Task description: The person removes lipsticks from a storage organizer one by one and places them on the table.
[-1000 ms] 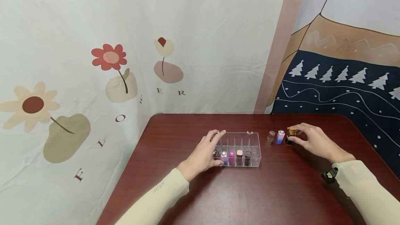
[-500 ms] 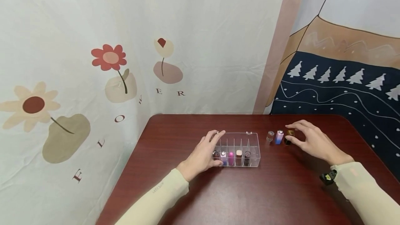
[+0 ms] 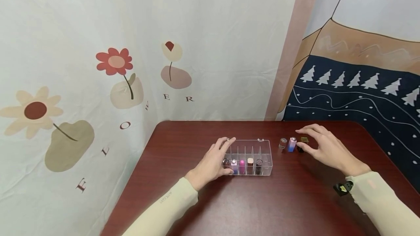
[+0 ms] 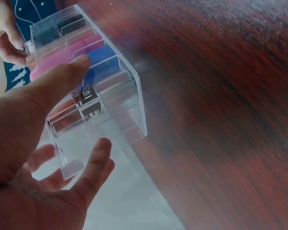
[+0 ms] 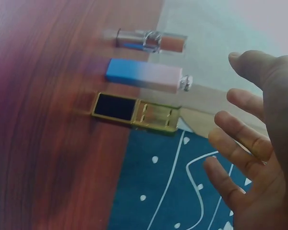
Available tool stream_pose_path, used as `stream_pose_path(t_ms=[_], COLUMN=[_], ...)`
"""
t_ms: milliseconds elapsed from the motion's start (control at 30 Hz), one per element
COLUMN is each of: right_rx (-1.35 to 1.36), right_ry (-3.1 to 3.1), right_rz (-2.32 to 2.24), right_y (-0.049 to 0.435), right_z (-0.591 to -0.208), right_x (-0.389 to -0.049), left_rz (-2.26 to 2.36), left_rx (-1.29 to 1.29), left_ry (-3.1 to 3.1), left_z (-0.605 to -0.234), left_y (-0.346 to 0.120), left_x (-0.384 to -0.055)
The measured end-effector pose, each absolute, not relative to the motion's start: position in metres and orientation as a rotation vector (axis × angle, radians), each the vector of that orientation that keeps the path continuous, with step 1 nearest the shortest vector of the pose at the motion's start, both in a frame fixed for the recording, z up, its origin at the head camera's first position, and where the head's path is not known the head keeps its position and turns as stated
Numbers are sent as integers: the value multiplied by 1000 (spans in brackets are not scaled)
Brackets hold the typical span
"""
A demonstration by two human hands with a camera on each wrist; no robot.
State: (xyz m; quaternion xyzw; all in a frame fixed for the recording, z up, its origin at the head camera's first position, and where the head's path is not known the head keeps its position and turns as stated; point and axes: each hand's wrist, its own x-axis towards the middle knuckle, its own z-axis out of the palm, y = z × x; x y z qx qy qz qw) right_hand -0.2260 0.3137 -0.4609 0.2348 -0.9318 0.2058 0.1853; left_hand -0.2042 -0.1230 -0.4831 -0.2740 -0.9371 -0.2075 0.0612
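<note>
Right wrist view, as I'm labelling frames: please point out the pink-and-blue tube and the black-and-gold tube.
Pink-and-blue tube (image 5: 143,75): right wrist view, its side, where blue meets pink.
Black-and-gold tube (image 5: 125,109): right wrist view, its black panel.

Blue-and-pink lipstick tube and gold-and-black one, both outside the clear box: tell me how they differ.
The blue-and-pink lipstick tube fades from blue at its base to pale pink above; the gold-and-black lipstick tube has a dark lower panel framed in gold. The first is topped by a small clear knob, while the second ends flat. Both stand upright on the wood-grained table.
</note>
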Motion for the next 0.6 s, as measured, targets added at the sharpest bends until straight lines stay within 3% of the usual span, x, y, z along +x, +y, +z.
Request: stream_pose_path(t_ms=[600], right_rx=[769], right_ry=[-2564], right_rz=[551], right_y=[288], right_z=[-448], right_x=[-212], left_rz=[-687], left_rx=[-833], left_ry=[-2837], left_z=[-482], left_y=[-124], left_x=[-206])
